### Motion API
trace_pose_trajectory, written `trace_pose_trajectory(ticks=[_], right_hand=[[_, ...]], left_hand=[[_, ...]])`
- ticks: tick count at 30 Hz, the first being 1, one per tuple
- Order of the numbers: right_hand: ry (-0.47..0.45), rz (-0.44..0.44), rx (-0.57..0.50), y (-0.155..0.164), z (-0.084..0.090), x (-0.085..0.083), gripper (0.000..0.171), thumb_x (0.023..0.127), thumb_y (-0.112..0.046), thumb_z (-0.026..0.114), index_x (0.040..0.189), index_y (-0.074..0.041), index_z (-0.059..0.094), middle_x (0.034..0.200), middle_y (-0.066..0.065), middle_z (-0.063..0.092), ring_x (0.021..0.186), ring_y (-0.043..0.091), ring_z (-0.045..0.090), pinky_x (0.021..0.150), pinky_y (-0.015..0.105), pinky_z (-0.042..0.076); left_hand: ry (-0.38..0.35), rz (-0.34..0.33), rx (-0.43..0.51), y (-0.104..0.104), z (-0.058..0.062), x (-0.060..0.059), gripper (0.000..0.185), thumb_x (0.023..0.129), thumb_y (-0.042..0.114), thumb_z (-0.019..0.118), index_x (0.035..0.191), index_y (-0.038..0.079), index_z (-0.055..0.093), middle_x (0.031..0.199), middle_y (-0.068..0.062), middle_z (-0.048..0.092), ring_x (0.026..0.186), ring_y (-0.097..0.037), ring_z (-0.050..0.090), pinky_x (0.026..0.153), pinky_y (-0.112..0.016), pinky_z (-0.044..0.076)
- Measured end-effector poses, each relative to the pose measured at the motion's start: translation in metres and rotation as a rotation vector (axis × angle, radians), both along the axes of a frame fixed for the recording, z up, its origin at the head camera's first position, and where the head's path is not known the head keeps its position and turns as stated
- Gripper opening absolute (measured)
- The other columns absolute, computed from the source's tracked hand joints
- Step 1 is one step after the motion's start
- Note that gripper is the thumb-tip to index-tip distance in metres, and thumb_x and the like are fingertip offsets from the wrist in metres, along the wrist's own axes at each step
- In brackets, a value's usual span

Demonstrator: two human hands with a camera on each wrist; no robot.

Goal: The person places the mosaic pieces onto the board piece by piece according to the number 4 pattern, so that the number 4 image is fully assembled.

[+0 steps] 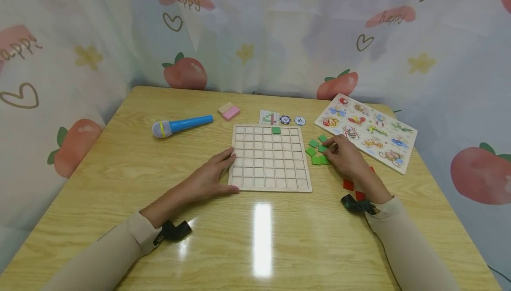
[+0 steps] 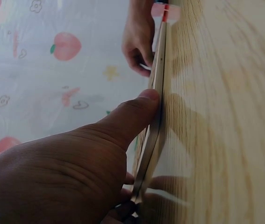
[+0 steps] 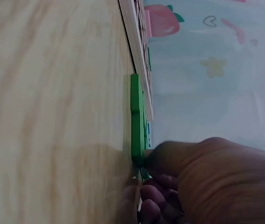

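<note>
A square wooden grid board (image 1: 259,154) lies flat on the table, with one green tile (image 1: 276,130) in its far row. My left hand (image 1: 207,176) rests against the board's left side, fingers extended along that edge and thumb by the near corner. In the left wrist view the thumb (image 2: 132,114) touches the board's edge. Right of the board, my right hand (image 1: 344,155) reaches into a loose group of green tiles (image 1: 316,160). Its thumb and index finger pinch one green tile (image 1: 321,148). The other fingers are bent, partly hidden in the head view.
Red tiles (image 1: 348,185) lie partly under the right wrist. An insect picture board (image 1: 369,132) slants at the right. Behind the grid board are a pattern card (image 1: 269,117), two round chips (image 1: 300,120) and a pink-and-striped block (image 1: 229,111). A blue toy microphone (image 1: 183,125) lies left.
</note>
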State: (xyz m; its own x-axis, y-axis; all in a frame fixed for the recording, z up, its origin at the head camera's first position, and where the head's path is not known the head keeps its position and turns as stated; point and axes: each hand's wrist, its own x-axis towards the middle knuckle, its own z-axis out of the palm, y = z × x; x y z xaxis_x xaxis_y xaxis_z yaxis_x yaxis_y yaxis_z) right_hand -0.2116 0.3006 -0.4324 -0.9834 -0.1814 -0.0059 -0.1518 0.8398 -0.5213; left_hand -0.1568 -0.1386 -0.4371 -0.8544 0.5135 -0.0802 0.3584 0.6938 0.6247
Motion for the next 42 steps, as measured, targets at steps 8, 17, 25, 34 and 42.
trace_pose_trajectory(ticks=[8,17,25,34,42], right_hand=[[-0.026,-0.006,0.017,-0.001,0.006,0.0,0.028,0.104,-0.017,0.065,0.128,-0.001,0.064,0.126,0.021,0.06,0.112,0.038,0.066,0.096,0.053,0.055],[0.017,0.018,-0.027,-0.01,0.018,0.007,0.027,0.105,-0.018,0.066,0.128,-0.004,0.064,0.118,0.018,0.067,0.104,0.032,0.065,0.09,0.045,0.054],[0.088,0.199,-0.001,-0.081,0.049,-0.01,0.023,0.104,-0.013,0.068,0.125,-0.002,0.065,0.123,0.017,0.063,0.105,0.031,0.064,0.09,0.045,0.055],[0.006,0.37,0.109,-0.137,0.04,-0.049,0.025,0.104,-0.013,0.07,0.125,-0.002,0.066,0.124,0.016,0.062,0.103,0.029,0.064,0.089,0.044,0.056],[-0.006,0.412,0.146,-0.15,0.035,-0.062,0.018,0.103,-0.015,0.071,0.119,-0.006,0.07,0.117,0.015,0.066,0.102,0.029,0.065,0.089,0.046,0.055]], left_hand=[[-0.006,0.023,0.007,0.0,-0.002,-0.001,0.112,0.085,0.05,0.089,0.169,0.007,0.029,0.181,-0.009,0.017,0.167,-0.035,0.02,0.132,-0.058,0.028],[-0.014,0.012,0.02,0.001,-0.004,0.0,0.112,0.084,0.049,0.09,0.168,0.006,0.029,0.181,-0.011,0.018,0.167,-0.036,0.02,0.132,-0.058,0.028],[-0.007,0.027,0.016,-0.001,-0.002,0.0,0.111,0.084,0.049,0.09,0.168,0.007,0.031,0.181,-0.008,0.018,0.167,-0.034,0.02,0.131,-0.056,0.029],[0.022,-0.002,0.051,-0.002,-0.004,0.002,0.11,0.085,0.048,0.09,0.167,0.004,0.032,0.179,-0.01,0.021,0.165,-0.035,0.025,0.128,-0.055,0.037],[0.023,0.006,0.029,-0.004,-0.004,-0.002,0.112,0.085,0.051,0.089,0.168,0.007,0.03,0.179,-0.008,0.021,0.165,-0.032,0.026,0.129,-0.052,0.036]])
